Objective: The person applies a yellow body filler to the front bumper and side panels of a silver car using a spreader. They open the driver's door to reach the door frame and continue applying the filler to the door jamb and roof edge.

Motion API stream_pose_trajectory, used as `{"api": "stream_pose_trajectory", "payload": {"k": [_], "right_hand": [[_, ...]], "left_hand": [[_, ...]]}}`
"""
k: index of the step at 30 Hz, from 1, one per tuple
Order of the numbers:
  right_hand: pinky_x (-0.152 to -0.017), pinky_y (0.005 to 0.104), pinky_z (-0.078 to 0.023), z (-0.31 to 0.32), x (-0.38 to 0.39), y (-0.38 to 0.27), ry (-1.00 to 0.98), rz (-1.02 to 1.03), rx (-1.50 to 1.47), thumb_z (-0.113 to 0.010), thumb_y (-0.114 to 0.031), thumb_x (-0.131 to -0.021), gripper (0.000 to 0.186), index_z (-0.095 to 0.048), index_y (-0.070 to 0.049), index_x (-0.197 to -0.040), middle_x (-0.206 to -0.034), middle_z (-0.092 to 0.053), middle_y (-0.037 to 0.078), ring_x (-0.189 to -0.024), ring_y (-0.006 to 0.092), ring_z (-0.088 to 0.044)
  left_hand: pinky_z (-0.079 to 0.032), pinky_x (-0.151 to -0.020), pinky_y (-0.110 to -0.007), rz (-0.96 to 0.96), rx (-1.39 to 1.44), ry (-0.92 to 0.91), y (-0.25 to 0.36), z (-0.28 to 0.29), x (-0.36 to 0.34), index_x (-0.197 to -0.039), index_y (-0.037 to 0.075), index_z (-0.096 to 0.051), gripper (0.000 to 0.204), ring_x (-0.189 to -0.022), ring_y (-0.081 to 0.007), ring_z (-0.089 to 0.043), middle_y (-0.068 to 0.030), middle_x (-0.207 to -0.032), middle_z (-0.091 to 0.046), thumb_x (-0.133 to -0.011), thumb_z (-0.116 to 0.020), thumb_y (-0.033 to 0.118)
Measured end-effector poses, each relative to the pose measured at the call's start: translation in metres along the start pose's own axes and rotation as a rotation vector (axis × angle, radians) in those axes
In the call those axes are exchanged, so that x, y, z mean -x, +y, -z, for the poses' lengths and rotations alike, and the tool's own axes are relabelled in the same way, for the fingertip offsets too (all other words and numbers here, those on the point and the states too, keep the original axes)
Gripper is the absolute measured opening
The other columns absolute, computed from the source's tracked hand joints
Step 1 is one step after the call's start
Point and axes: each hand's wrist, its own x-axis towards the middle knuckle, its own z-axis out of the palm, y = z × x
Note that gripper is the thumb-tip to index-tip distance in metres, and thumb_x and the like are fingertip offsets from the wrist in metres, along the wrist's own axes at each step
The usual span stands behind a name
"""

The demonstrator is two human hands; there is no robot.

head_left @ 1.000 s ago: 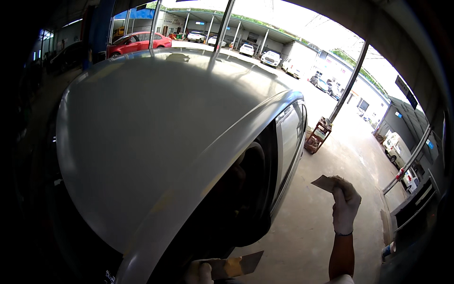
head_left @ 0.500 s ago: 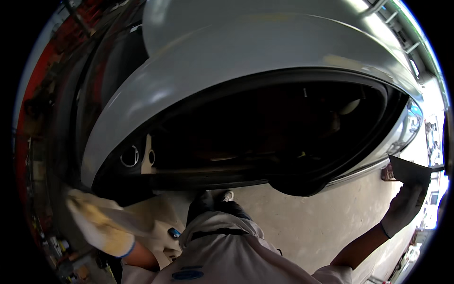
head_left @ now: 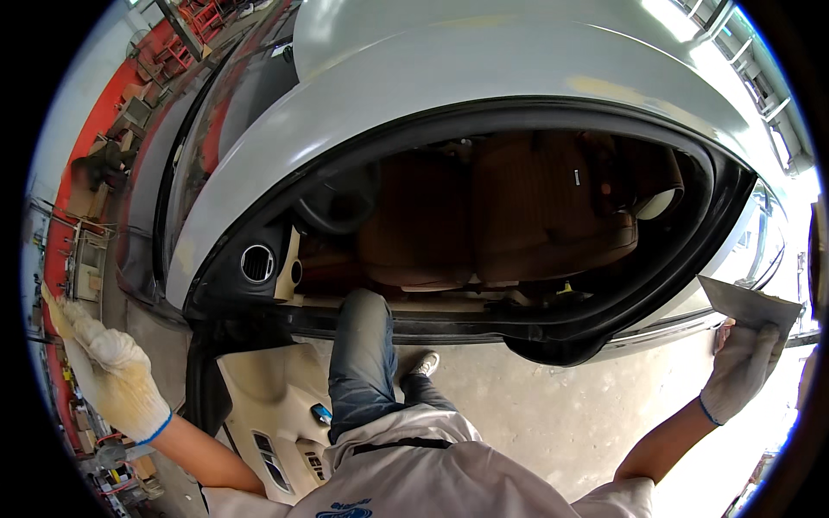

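Holds a flat scraper (head_left: 739, 300) in the gloved right hand (head_left: 737, 369), with its long edge slanting slightly down rightward, ahead of that hand toward the silver car (head_left: 509, 65), the left hand (head_left: 117, 371) well apart, its grip impossible to tell.

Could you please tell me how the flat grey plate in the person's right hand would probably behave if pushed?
The flat grey plate would probably be stiff, since it projects straight from the right hand without visible sagging. It is likely light, as it looks thin and one hand holds it. Its flat shape suggests sliding rather than rolling.
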Motion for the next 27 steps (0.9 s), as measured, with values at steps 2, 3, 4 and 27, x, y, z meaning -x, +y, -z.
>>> {"api": "stream_pose_trajectory", "payload": {"k": [2, 3, 4, 27], "right_hand": [[-0.11, 0.0461, -0.039, -0.002, -0.002, 0.004, 0.016, 0.031, -0.001, -0.058, -0.024, -0.098, 0.047, -0.05, 0.002, -0.137, -0.124, -0.06, 0.019, -0.125, 0.0291, -0.053], [-0.111, 0.0456, -0.039, -0.005, -0.003, 0.005, 0.027, 0.057, -0.004, -0.058, -0.024, -0.098, 0.047, -0.05, 0.002, -0.136, -0.124, -0.06, 0.018, -0.125, 0.0287, -0.053], [-0.111, 0.0436, -0.038, -0.007, -0.003, 0.005, 0.008, 0.027, -0.09, -0.057, -0.024, -0.099, 0.046, -0.05, 0.001, -0.137, -0.124, -0.06, 0.018, -0.124, 0.028, -0.053], [-0.081, 0.0216, -0.057, -0.215, -0.16, -0.071, -0.225, 0.137, -0.122, -0.043, -0.017, -0.107, 0.036, -0.049, -0.01, -0.142, -0.125, -0.058, 0.008, -0.104, 0.0126, -0.059]], "left_hand": [[-0.055, -0.086, -0.032, 0.094, -0.039, -0.142, -0.01, -0.014, -0.019, -0.152, 0.002, -0.035, 0.048, -0.118, -0.0206, -0.063, -0.0103, -0.153, -0.045, -0.109, -0.035, 0.024], [-0.053, -0.084, -0.03, 0.033, -0.193, -0.086, -0.021, -0.024, -0.021, -0.151, 0.002, -0.035, 0.048, -0.115, -0.0189, -0.063, -0.0108, -0.151, -0.047, -0.108, -0.036, 0.023], [-0.052, -0.083, -0.028, -0.213, -0.584, 0.183, -0.037, -0.037, -0.023, -0.151, 0.001, -0.036, 0.048, -0.112, -0.0171, -0.064, -0.0113, -0.149, -0.048, -0.108, -0.036, 0.022], [-0.044, -0.105, -0.032, -0.497, -1.548, -0.04, -0.068, 0.032, -0.357, -0.141, -0.009, -0.046, 0.059, -0.122, -0.021, -0.056, -0.0175, -0.134, -0.059, -0.096, -0.066, 0.024]]}}
